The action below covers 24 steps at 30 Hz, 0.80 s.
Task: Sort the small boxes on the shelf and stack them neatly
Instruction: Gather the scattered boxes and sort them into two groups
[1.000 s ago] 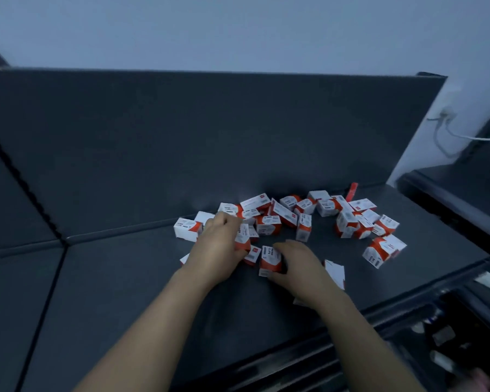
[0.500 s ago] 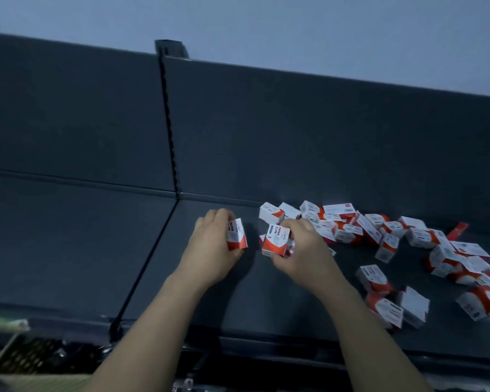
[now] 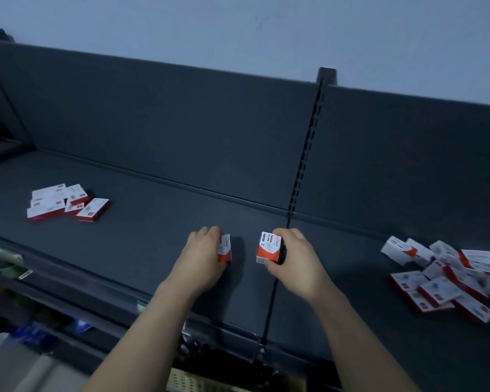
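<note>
Mid-shelf (image 3: pixel 159 222), the left hand (image 3: pixel 203 257) grips one small box (image 3: pixel 225 248) and the right hand (image 3: pixel 293 257) grips another box (image 3: pixel 269 248); a loose pile (image 3: pixel 447 275) lies toward the shelf's right end, a small group (image 3: pixel 64 202) toward its left

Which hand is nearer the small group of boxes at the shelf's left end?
Left. The left hand is to the right of that group; the right hand is farther right.

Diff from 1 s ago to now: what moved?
The left hand and right hand each took a small red-and-white cardboard box from the loose pile of boxes and carried it left to the shelf seam: left box, right box. The pile stayed on the dark grey shelf.
</note>
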Motion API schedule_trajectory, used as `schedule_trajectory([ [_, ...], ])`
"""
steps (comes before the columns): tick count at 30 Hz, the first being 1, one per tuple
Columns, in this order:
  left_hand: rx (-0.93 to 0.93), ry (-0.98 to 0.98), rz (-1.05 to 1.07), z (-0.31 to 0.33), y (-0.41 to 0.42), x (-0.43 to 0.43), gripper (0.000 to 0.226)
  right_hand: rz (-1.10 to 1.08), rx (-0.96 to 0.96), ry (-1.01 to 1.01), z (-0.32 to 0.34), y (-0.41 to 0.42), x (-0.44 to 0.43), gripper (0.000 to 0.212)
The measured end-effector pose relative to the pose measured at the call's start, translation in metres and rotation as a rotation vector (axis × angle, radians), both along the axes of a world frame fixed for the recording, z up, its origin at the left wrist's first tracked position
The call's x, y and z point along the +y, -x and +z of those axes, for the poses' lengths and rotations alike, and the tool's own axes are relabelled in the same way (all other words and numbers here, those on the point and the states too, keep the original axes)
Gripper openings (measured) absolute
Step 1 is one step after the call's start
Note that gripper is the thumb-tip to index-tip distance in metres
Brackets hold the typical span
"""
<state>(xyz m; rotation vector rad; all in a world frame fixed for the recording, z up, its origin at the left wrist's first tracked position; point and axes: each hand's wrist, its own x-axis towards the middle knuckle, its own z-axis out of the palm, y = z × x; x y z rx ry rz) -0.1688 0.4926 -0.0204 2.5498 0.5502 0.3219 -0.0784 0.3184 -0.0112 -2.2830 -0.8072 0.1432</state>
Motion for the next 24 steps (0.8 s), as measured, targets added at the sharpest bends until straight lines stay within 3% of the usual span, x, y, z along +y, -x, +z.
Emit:
schedule_trajectory([
  [9, 0.101, -0.003, -0.142, -0.011, 0.007, 0.088, 0.04, -0.059, 0.034, 0.042, -0.024, 0.025, 0.083, 0.04],
  [16, 0.135, -0.003, -0.21, -0.013, 0.001, 0.102, 0.034, -0.079, 0.042, 0.127, -0.035, 0.03, 0.103, 0.049],
  [20, 0.112, 0.001, -0.24, -0.013, 0.0, 0.095, 0.037, -0.077, 0.041, 0.164, -0.031, 0.034, 0.1, 0.064],
  [24, 0.001, -0.173, -0.226, -0.002, -0.008, 0.084, 0.039, -0.133, -0.052, 0.203, -0.02, 0.034, 0.082, 0.062],
])
